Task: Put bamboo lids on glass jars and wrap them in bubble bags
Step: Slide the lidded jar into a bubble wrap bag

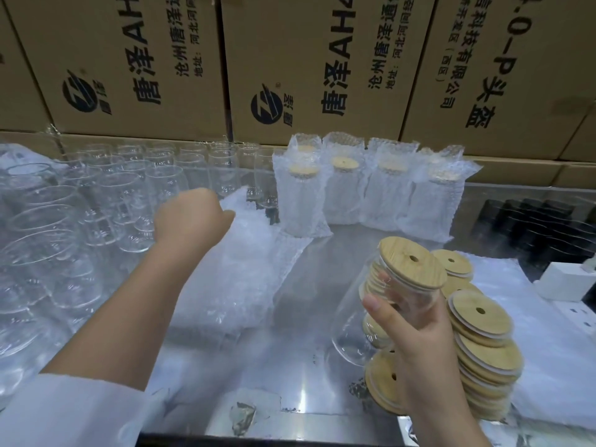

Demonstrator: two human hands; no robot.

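Observation:
My right hand (419,346) grips a clear glass jar (361,321), tilted, with a round bamboo lid (411,261) seated on its mouth. My left hand (190,214) reaches forward and pinches the top of a bubble bag (238,253) on a loose pile of such bags at centre. Loose bamboo lids (483,346) are stacked at the right, beside and behind my right hand. Several wrapped, lidded jars (342,188) stand upright in a row at the back. Many bare glass jars (106,201) crowd the left side.
A metal table (306,375) carries everything. Large printed cardboard boxes (290,66) form a wall behind it. A black ridged tray (541,224) and a white box (571,279) sit at far right. My white sleeve (64,411) is at lower left.

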